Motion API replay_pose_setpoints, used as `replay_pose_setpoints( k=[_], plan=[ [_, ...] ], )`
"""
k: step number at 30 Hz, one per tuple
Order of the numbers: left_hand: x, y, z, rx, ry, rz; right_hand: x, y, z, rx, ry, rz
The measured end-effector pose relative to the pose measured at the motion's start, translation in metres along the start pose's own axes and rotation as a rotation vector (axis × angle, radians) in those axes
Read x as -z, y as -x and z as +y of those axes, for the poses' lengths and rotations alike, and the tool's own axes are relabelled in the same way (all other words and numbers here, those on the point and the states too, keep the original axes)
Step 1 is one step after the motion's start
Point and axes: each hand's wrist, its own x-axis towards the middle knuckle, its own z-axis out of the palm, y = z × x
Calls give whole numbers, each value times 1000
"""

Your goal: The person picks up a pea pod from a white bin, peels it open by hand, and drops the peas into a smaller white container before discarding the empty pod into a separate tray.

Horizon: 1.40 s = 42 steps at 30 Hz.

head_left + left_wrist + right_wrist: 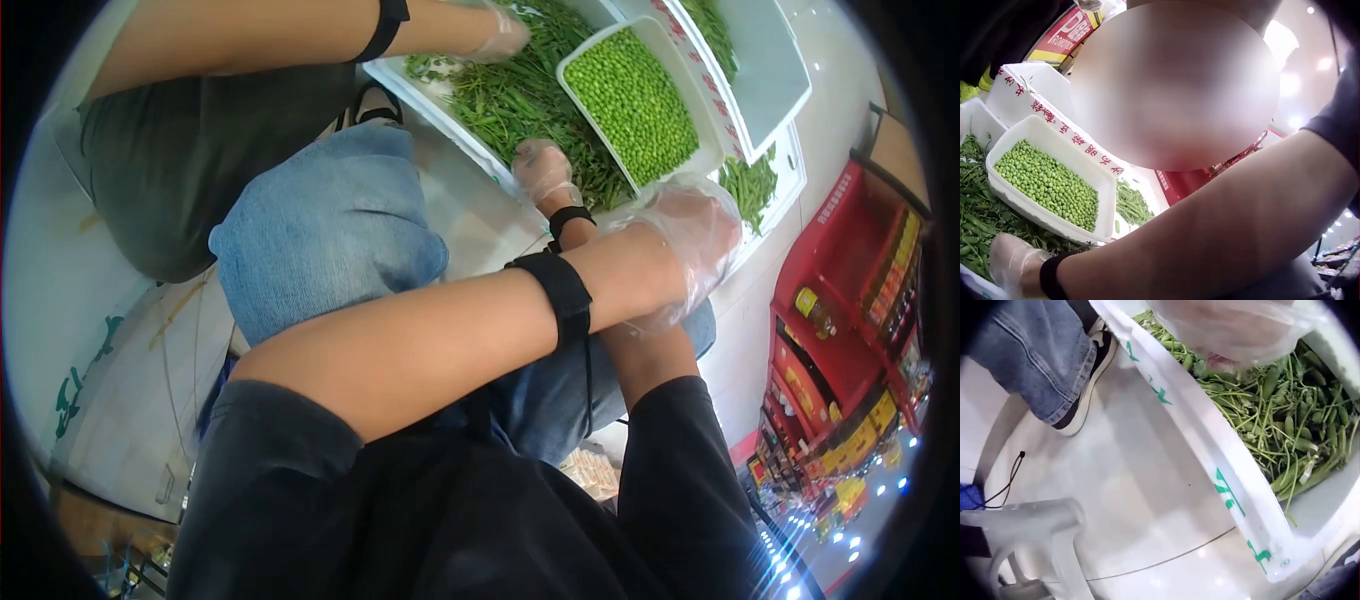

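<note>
The wearer's left forearm crosses over the right one in the head view. The left hand (705,235), in a loose clear plastic glove, is bent beside the near corner of the white tray of shelled green peas (630,105); its fingers are not clearly visible. Over the leafy pea pods (500,100) is the gloved right hand (545,172), knuckles uppermost, its fingertips hidden. It also shows in the left wrist view as a gloved hand (1013,259) low over the pods, and in the right wrist view as a blurred glove (1229,328) above stems and pods (1285,419).
Another person's gloved hand (503,35) reaches into the pods from the upper left. A white foam box (750,100) stands beyond the pea tray. Red store shelves (830,310) are at the right. A grey plastic stool (1035,525) stands on the tiled floor.
</note>
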Motion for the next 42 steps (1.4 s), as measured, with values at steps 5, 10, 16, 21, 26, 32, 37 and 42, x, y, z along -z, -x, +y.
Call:
replay_pose_setpoints(
  k=[5, 10, 16, 21, 26, 32, 37, 42],
  plan=[
    [14, 6, -12, 32, -48, 3, -17, -29, -14, -149, 194, -304],
    [33, 3, -29, 113, -121, 38, -19, -49, -10, -155, 277, -433],
    [25, 16, -24, 169, -171, 28, -19, -52, -3, -32, 301, -474],
    [8, 24, -26, 130, -177, 87, 1, -34, -32, -136, 83, -310],
    [61, 60, -23, -55, -336, -129, 9, -41, -9, -154, -39, -299],
    [51, 51, -43, 86, -274, -7, 46, -27, 24, -90, -89, -211],
    [36, 46, -79, 47, -406, 119, 87, 10, 24, -13, 19, -167],
    [9, 40, -107, 19, -504, 84, 127, 65, 9, 194, 242, -150]
  ],
)
